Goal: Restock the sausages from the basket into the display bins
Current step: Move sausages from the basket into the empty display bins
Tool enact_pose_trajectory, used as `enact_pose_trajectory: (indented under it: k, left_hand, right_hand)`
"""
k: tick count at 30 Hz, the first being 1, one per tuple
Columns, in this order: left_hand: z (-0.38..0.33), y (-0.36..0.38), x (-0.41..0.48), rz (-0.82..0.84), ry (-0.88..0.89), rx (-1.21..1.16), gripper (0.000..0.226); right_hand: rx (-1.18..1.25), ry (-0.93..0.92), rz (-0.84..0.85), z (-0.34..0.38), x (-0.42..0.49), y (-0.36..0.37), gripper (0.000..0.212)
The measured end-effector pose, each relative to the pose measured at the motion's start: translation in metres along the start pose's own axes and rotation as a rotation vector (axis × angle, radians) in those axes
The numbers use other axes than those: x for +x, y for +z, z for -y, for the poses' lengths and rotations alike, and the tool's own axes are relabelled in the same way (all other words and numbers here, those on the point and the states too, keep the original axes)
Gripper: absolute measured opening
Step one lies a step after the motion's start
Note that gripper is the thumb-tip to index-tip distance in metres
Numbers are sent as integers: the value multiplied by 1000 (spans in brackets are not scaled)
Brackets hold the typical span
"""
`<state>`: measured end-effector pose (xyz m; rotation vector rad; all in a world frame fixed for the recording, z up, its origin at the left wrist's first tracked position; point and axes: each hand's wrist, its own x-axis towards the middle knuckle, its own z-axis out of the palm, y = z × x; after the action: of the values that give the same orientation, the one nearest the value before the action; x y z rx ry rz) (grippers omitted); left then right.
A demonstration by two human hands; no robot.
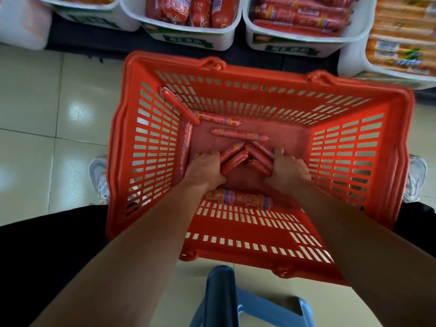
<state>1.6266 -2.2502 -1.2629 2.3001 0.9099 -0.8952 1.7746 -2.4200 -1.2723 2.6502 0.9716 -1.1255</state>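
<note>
Both round sausages [234,160]: left hand [204,170], right hand [288,169]

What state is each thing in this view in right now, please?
Red basket: on the floor, nearly empty.
Left hand: grips left sausage bunch.
Right hand: grips right sausage bunch.
Thick sausage: lying loose by near wall.
Thin sausages: lying loose on basket bottom.
Display bins: well stocked.

Inside a grocery shop: white display bins [225,40] packed with red wrapped sausages [179,8] line the top of the frame, with green printed labels [289,50] on their fronts. A red slotted shopping basket [153,138] sits at centre on a glossy cream tiled floor [35,102]. Orange packs [401,27] fill another bin at upper right.
</note>
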Motion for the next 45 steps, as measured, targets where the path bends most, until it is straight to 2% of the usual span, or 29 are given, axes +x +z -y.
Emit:
enact_pose_trajectory:
  k: [6, 10, 13, 16, 22, 25, 28, 31, 35, 39, 43, 45]
  left_hand:
    - [9, -12, -8, -5, -47, -189, 54]
    - [5, -37, -20, -66, -51, -265, 47]
    - [2, -59, -31, -100, -42, -350, 44]
    - [-3, -82, -49, -146, -8, -397, 50]
    - [-13, -130, -100, -224, 35, -468, 30]
    - [-21, -155, -118, -290, 62, -514, 31]
    - [-33, -186, -127, -376, 85, -531, 40]
    - [-46, -219, -127, -451, 108, -600, 35]
    - [-59, -259, -119, -502, 168, -692, 34]
    - [-64, -290, -98, -497, 228, -764, 39]
    - [-62, -306, -64, -460, 261, -838, 43]
    - [-60, -310, -46, -452, 250, -858, 41]
  right_hand:
    - [178, 60, 9, -3, -5, -9, 66]
    - [389, 95, 47, -2, -11, -24, 62]
    - [436, 75, 39, 2, -22, -43, 59]
    - [433, 17, -6, 7, -39, -67, 56]
    - [449, -60, -95, 15, -84, -126, 58]
    - [442, -114, -166, 19, -103, -160, 53]
    - [424, -156, -257, 20, -112, -196, 58]
    - [410, -159, -340, 19, -111, -234, 61]
    - [426, -170, -474, 19, -88, -283, 59]
    - [407, -156, -502, 28, -46, -320, 54]
    - [338, -163, -529, 39, 9, -333, 74]
    - [250, -164, -486, 39, 33, -327, 80]
